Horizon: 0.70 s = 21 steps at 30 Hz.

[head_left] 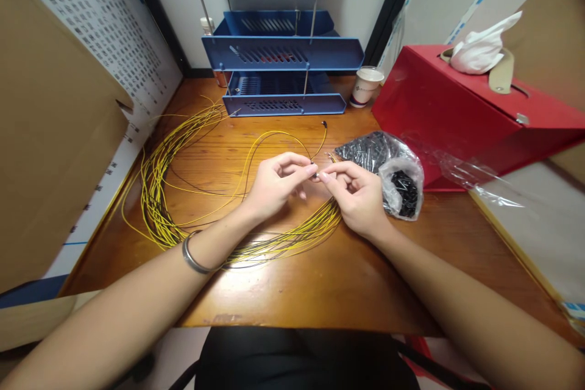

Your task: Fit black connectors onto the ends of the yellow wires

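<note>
My left hand (278, 186) and my right hand (354, 192) meet over the middle of the wooden desk (329, 274), fingertips pinched together. Between them is the end of a thin yellow wire (274, 135) and a tiny dark piece too small to name. The left hand pinches the wire end; the right hand pinches the small piece against it. A large looped bundle of yellow and black wires (158, 195) lies on the desk to the left and runs under both wrists. A metal bangle (192, 256) is on my left wrist.
A clear plastic bag of small black parts (393, 170) lies just right of my hands. Behind it stands a red box (461, 116) with white tissue on top. A blue tiered tray rack (283, 55) and a paper cup (365, 86) are at the back. Cardboard (50, 134) leans at the left.
</note>
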Motion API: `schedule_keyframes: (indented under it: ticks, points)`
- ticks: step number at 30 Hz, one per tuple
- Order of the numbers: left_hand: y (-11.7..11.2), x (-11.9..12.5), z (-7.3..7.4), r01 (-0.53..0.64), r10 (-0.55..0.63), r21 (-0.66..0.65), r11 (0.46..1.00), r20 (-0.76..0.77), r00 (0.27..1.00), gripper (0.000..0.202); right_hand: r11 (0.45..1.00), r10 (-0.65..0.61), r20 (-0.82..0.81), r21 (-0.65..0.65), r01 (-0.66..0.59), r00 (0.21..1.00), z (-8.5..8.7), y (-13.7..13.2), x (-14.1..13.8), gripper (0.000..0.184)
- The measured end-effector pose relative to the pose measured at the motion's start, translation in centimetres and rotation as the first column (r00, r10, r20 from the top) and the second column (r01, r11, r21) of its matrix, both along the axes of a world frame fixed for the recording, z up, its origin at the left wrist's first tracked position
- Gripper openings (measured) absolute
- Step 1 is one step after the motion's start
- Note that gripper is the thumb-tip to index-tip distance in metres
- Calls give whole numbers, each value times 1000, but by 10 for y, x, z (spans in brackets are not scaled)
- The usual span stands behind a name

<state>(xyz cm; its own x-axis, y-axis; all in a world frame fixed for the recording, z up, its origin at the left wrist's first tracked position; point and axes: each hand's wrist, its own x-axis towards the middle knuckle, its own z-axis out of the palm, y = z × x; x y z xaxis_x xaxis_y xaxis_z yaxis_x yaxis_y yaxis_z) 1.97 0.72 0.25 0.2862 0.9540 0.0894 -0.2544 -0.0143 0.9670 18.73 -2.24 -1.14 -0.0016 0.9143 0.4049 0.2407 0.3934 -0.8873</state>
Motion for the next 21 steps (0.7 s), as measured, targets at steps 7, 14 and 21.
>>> schedule_keyframes:
  ticks: [7, 14, 21]
  points:
    - [1, 0, -3, -1, 1, 16, 1000, 13, 1000, 37, 1000, -2, 14, 0, 2, 1000, -2, 0, 0, 11]
    - [0, 1, -1, -4, 4, 12, 1000, 16, 1000, 38, 1000, -16, 36, 1, 16, 999, -3, 0, 0, 12]
    - [1, -1, -3, -13, 14, 19, 1000, -26, 1000, 41, 1000, -16, 36, -6, 16, 999, -3, 0, 0, 13]
